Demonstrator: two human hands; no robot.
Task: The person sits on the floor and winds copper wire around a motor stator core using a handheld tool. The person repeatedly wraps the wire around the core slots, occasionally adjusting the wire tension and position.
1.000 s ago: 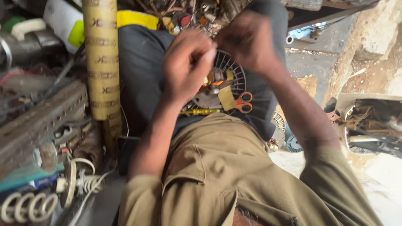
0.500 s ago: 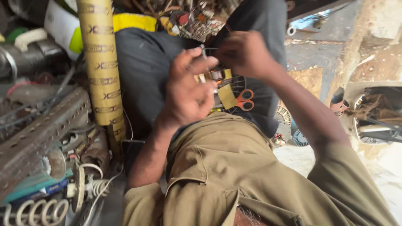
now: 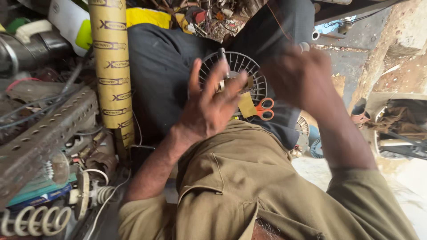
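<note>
While raised over the lap, left hand (image 3: 209, 106) spread wide, fingers (image 3: 194, 75) apart and fanned upward, thumb and forefinger pinched on a small brass-coloured part (image 3: 221, 85) with a thin grey metal rod (image 3: 222, 60) standing up out of it. Right hand (image 3: 302, 78) lifted beside it, blurred, fingers curled together, perhaps nipping a small pale round piece (image 3: 304, 46) at the tips; cannot tell for sure through the blur. Just behind both hands, a round white wire fan guard (image 3: 242, 66) resting on dark cloth (image 3: 164, 75) draped across the knees. Below the guard, a small tan card-like tag (image 3: 247, 105), and touching its right edge, orange-handled scissors (image 3: 265, 109). To the left, upright, a tall tan cardboard tube (image 3: 113, 66) wrapped in repeated dark oval labels from top to bottom. Behind the tube, a white cylindrical container (image 3: 66, 20) with a yellow-green patch on its side, and a yellow package (image 3: 149, 17) lying along the top edge of the cloth. Far left, a slotted grey metal angle bar (image 3: 44, 133) slanting across a heap of wires and scrap, with a coiled steel spring (image 3: 31, 221) at the bottom corner and a flat blue-green box (image 3: 42, 191) just above it. Lower frame filled by olive-khaki shirt sleeves and trousers (image 3: 249, 191). At right, bare concrete floor (image 3: 347, 66), and small round ribbed discs (image 3: 316, 149) near the knee.
</note>
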